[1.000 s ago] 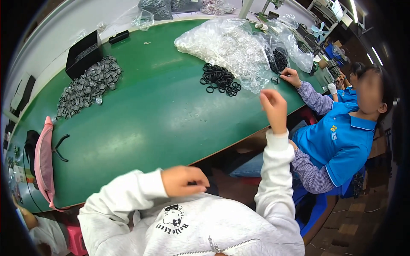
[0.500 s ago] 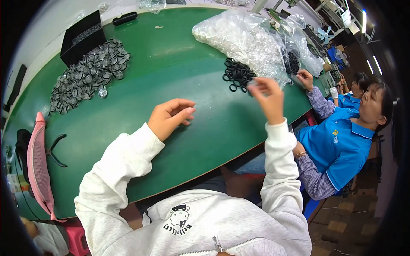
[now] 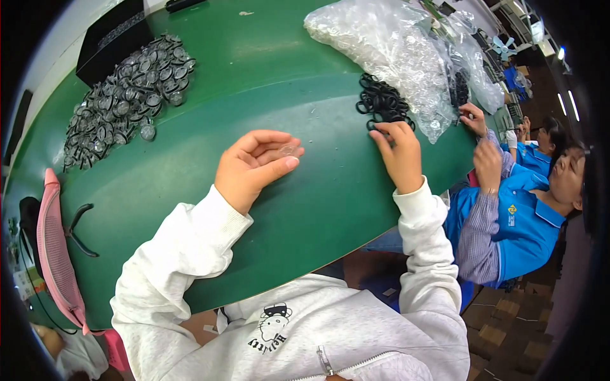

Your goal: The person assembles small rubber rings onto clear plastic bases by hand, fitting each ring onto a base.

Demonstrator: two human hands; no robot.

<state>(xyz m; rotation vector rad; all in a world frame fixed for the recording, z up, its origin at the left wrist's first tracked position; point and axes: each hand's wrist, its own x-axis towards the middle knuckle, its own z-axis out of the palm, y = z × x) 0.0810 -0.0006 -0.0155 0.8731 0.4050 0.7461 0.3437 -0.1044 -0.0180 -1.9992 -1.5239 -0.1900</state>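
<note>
Green tabletop [image 3: 318, 209] under both hands. Well left of the left fingers: pink pouch [image 3: 56, 241], black-handled tool [image 3: 77, 217] just beside it. Farther up from that tool, left of the fingers: heap of dark-rimmed discs [image 3: 130, 101]. Left hand [image 3: 248, 166]: thumb and fingers curled, holding a clear round piece [image 3: 289, 150]. Right hand [image 3: 401, 155]: fingertips bent at near edge of black rings [image 3: 384, 98]; cannot tell if one is pinched. Beyond them, clear bag [image 3: 387, 47]. Right of those fingers, co-worker's hand [image 3: 472, 119].

I see one small clear plastic disc [image 3: 288, 151] at the left hand [image 3: 246, 166], against the fingers, tilt unclear. Black rings [image 3: 384, 100], thin, loosely heaped on the green tabletop [image 3: 311, 216], near edge by the right hand's [image 3: 401, 155] fingertips.
</note>
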